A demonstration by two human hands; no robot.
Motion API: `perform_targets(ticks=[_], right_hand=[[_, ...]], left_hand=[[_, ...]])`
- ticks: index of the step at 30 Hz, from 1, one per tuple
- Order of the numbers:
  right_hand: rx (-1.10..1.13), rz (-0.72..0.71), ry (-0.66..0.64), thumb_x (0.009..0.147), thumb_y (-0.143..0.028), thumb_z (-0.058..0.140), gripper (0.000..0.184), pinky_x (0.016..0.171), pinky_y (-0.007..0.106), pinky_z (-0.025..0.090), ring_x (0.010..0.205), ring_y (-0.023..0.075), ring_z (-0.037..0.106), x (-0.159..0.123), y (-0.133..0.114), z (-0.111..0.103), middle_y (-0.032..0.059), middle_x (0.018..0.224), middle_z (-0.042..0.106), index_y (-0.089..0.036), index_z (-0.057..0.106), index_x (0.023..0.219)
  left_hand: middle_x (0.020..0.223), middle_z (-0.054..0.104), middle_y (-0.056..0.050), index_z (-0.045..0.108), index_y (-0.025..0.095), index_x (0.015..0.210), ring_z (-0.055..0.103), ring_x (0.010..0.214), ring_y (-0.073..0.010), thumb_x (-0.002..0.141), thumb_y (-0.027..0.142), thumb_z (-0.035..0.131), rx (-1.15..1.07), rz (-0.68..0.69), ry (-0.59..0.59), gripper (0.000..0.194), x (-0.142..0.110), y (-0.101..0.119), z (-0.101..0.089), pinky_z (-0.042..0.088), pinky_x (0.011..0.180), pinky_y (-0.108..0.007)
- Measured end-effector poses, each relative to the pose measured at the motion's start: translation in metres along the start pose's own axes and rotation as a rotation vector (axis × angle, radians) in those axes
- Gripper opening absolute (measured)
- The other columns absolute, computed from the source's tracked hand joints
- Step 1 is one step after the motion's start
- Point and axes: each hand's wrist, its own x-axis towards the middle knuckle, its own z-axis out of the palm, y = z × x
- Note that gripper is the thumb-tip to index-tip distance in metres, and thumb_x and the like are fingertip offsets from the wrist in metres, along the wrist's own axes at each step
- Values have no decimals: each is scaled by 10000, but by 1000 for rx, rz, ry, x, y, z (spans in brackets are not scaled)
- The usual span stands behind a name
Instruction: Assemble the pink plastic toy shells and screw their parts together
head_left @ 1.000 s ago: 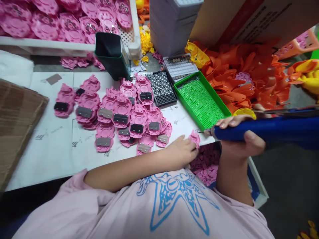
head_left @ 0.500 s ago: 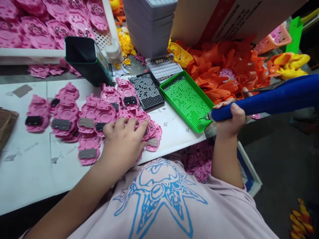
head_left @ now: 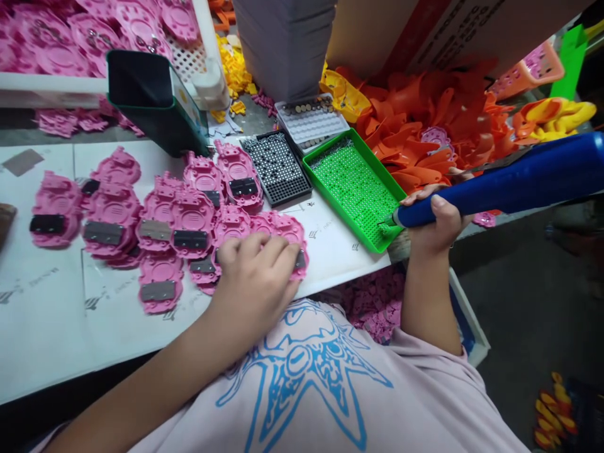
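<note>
Two hands are apart: left hand (head_left: 257, 283) lies on pink parts (head_left: 231, 226) at bench's (head_left: 330, 267) near edge; right hand (head_left: 438, 217) is clamped on blue screwdriver (head_left: 500, 179), its tip at green tray (head_left: 361, 189).

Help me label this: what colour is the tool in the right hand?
The tool has a blue body, clearest in the head view.

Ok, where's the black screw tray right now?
Head view, centre: the black tray sits on the white work surface, just left of the green tray, beside the pink parts.
</note>
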Motion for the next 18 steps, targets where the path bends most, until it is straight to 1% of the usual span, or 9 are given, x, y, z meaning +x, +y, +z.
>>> perform_targets(ticks=[3,6,8,11,13,18], right_hand=[[14,20,-10,632,-279,572,156,559,304,484,490,114,540,0,0,0,-56,614,524,-220,475,739],[29,26,-8,631,-279,562,158,557,300,478,486,113,539,0,1,-1,-56,607,514,-218,469,745],[18,21,2,637,-282,546,160,556,296,479,482,109,535,0,1,0,-60,607,502,-221,477,767],[3,22,1,637,-285,532,184,551,292,481,476,105,531,0,1,0,-61,608,499,-224,489,806],[4,23,-10,632,-277,527,205,544,291,481,473,109,531,1,1,1,-61,601,506,-227,493,828],[-20,24,-10,639,-287,533,202,551,287,485,480,104,533,1,-1,2,-63,606,490,-229,493,827]], left_hand=[[1003,662,-110,632,160,1033,513,952,-295,819,267,557,-76,117,-55,251,7,19,9,311,795,-458],[953,654,-95,638,158,987,524,928,-282,828,197,537,-102,232,-126,193,16,35,28,308,795,-455],[931,645,-91,636,149,953,534,919,-276,833,147,520,-95,283,-170,167,21,43,42,312,792,-451],[930,638,-100,631,132,914,544,919,-277,840,120,519,-73,308,-201,135,26,50,59,319,788,-448],[945,636,-104,628,130,911,547,925,-277,845,121,522,-62,304,-199,126,27,52,65,323,792,-449],[1049,626,-105,616,139,1013,528,1019,-291,876,149,498,-40,277,-170,180,22,51,68,327,825,-454]])
